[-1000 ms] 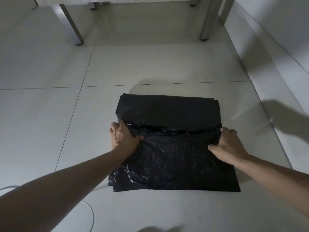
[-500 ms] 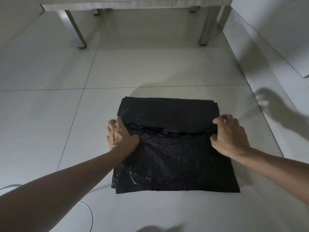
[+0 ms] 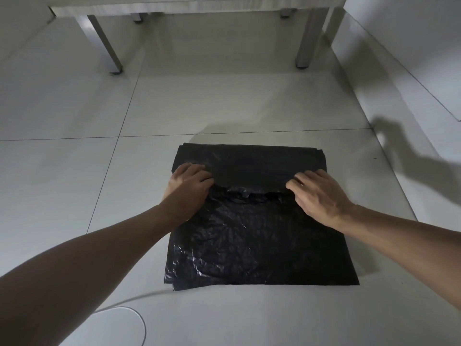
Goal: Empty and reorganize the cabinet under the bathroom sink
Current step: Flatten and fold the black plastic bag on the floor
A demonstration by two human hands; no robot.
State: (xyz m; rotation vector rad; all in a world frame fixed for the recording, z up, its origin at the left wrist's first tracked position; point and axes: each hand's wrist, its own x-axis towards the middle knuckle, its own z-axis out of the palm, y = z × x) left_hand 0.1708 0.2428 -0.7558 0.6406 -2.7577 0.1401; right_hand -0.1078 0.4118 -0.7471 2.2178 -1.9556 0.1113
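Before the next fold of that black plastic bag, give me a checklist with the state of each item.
1. Crinkled black plastic bag lies flat on the pale tiled floor: ok.
2. Far flap is folded over toward the person: ok, its edge runs across between the two hands.
3. Left hand on the bag at the fold's left end: ok, fingers curled on the plastic.
4. Right hand on the bag at the fold's right end: ok, fingertips on the flap edge.
5. Fold edge straight: not ok, it puckers near the middle.
6. Thin white cable clear of the bag: cannot tell, it runs up to the near left corner.
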